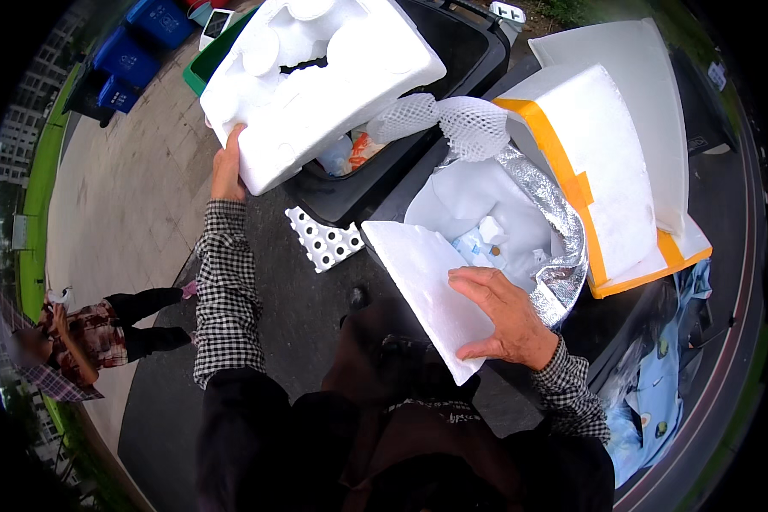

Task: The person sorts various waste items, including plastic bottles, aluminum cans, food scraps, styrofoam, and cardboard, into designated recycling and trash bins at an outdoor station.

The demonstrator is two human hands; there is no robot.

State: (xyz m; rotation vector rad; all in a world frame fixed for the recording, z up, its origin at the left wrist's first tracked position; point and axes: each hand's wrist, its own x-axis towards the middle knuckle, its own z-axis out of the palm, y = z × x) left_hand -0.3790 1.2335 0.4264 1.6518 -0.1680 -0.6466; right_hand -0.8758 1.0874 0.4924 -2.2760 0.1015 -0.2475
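My left hand (229,168) grips the lower left edge of a large molded white foam packing block (307,109), tilted over an open black wheeled bin (352,203). Bagged rubbish (349,153) shows inside that bin. My right hand (509,317) pinches the edge of a flat white foam piece (422,275), thumb below and fingers on top. Just beyond it stands a round container with a silvery foil rim (566,237), holding white foam sheets and small scraps. White foam netting (470,121) lies between the bin and the container.
White foam boxes with orange tape (608,173) are stacked at the right, above blue patterned fabric (653,384). A foam piece with holes (326,240) lies on the dark ground. Blue bins (128,57) stand at the upper left. Another person (96,326) stands at the left.
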